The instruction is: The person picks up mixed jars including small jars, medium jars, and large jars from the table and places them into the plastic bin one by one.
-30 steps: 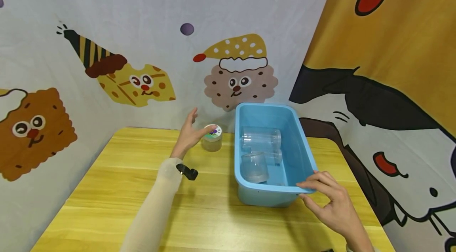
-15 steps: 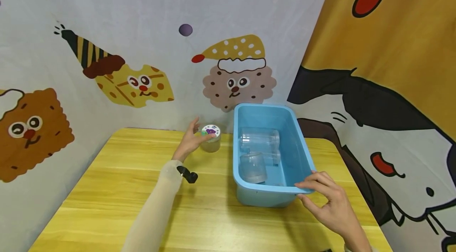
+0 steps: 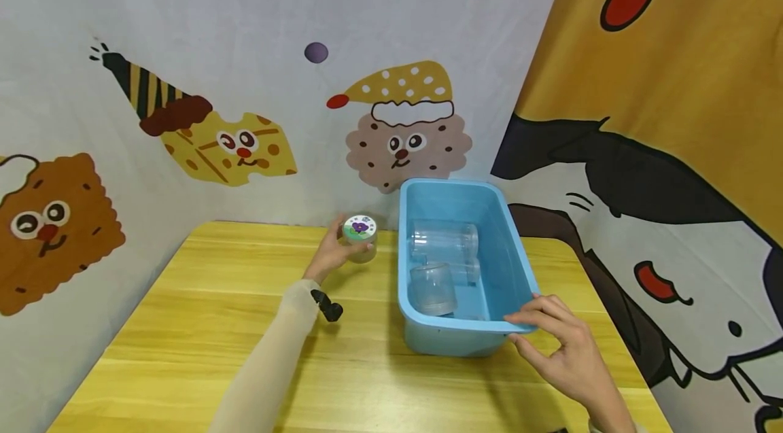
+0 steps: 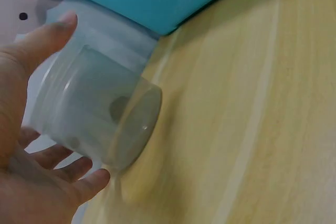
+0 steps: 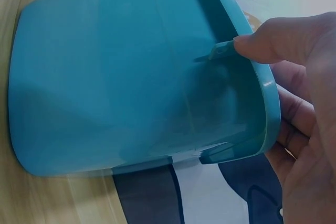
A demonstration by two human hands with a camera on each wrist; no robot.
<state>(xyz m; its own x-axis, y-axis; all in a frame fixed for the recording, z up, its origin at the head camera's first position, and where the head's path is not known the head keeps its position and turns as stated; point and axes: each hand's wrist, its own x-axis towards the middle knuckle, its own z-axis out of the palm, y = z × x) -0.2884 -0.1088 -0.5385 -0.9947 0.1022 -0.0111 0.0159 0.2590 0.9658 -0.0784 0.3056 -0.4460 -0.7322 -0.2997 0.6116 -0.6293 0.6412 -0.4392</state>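
In the head view, a clear round jar (image 3: 365, 255) with a white, purple-flower lid (image 3: 359, 227) stands near the table's back edge. My left hand (image 3: 330, 253) holds it from the left, thumb across the near side and fingers round the far side. The left wrist view has the see-through jar (image 4: 100, 103) between thumb and curled fingers, its base close to the tabletop. A blue plastic bin (image 3: 449, 336) sits right of the jar. With thumb and fingers, my right hand (image 3: 565, 348) pinches its near right corner; the right wrist view shows the thumb on the rim (image 5: 269, 93).
Several clear containers lie inside the bin, among them a long clear jar (image 3: 445, 239) on its side and a smaller clear jar (image 3: 433, 289). Behind the wooden table (image 3: 183, 338) hangs a cartoon-printed cloth (image 3: 245, 18), close to the back edge.
My left hand has closed in on the lidded jar, its fingers going from spread above and beside it to lying round it. The right hand keeps its hold on the bin's corner.
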